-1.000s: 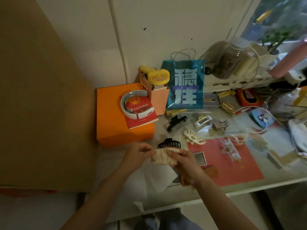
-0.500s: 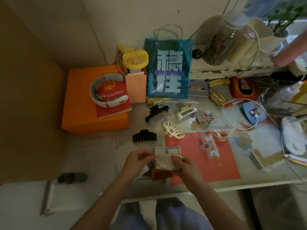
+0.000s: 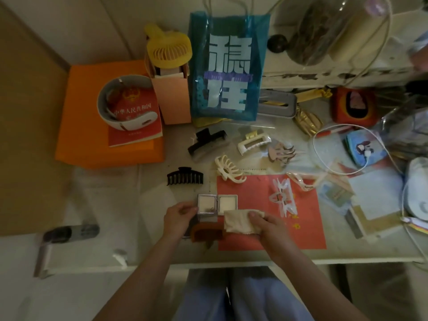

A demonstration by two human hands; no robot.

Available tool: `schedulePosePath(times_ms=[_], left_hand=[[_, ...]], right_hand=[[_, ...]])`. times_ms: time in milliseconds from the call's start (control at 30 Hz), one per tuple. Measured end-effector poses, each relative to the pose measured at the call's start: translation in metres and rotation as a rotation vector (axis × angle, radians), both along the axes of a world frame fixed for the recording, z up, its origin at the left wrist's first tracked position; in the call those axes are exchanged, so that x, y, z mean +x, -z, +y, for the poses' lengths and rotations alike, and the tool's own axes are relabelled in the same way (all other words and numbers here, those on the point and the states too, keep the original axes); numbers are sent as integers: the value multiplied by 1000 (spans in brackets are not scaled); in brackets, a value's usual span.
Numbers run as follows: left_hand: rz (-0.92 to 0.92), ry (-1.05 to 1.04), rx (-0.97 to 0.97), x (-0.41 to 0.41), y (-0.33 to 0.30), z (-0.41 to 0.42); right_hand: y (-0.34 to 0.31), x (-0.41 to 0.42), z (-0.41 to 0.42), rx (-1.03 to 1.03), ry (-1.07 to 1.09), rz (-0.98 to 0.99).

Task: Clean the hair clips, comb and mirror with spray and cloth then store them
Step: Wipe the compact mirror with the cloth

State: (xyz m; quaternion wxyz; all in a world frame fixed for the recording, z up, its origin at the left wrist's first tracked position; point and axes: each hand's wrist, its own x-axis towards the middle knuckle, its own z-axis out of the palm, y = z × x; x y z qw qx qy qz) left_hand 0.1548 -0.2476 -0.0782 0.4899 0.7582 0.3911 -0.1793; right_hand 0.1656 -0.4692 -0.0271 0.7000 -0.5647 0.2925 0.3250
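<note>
A: What has just changed? The black claw clip (image 3: 185,179) lies alone on the desk (image 3: 120,205), just left of the red sheet (image 3: 254,188) — a second ago it sat right behind the cloth between the two hands.

B: And now the folding mirror (image 3: 217,203) is the thing in hand. It lies open, two panes side by side, at the near left corner of the red sheet. The left hand (image 3: 178,216) pinches its left edge, fingers curled against the frame.

A: The right hand (image 3: 266,224)?

B: It grips the cream cloth (image 3: 240,221), thumb on top, the cloth touching the mirror's lower right corner. Half a second ago the cloth covered most of the mirror; now both panes show.

A: So the work has passed from clip to mirror, I'd judge.

B: Likely — whether the wipe is done or only starting, I cannot tell. The brown comb (image 3: 207,231) lies just below the mirror, partly under the cloth, touched by neither hand. The other clips — cream (image 3: 229,170), black (image 3: 206,142), white (image 3: 253,141) — lie scattered farther back. Nothing looks stored yet.
</note>
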Motion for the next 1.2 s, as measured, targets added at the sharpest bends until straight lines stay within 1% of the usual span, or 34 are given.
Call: schedulePosePath(times_ms=[133,333,467,567,733,867,1033,1200], left_hand=[[15,-15,-13,13,14,-5],[28,-91,-129,22,22,-10],[18,-145,-242,26,12,-14],[-7,-161,-262,23,-3,-14],[-117,-151,-261,22,-42,-9],[-201,-133,-296,26,-80,-6],[-256,-139,-402,31,-119,-9],[-308,-167,-484,40,-153,-15]], right_hand=[[2,-5,-3,28,64,14],[-1,-13,-9,-14,87,23],[-2,-15,-11,-18,126,32],[-8,-13,-9,-5,178,38],[-29,-4,-7,98,283,42],[-51,8,-8,140,324,-47],[-93,20,-10,192,306,-280],[-124,28,-9,112,274,-455]])
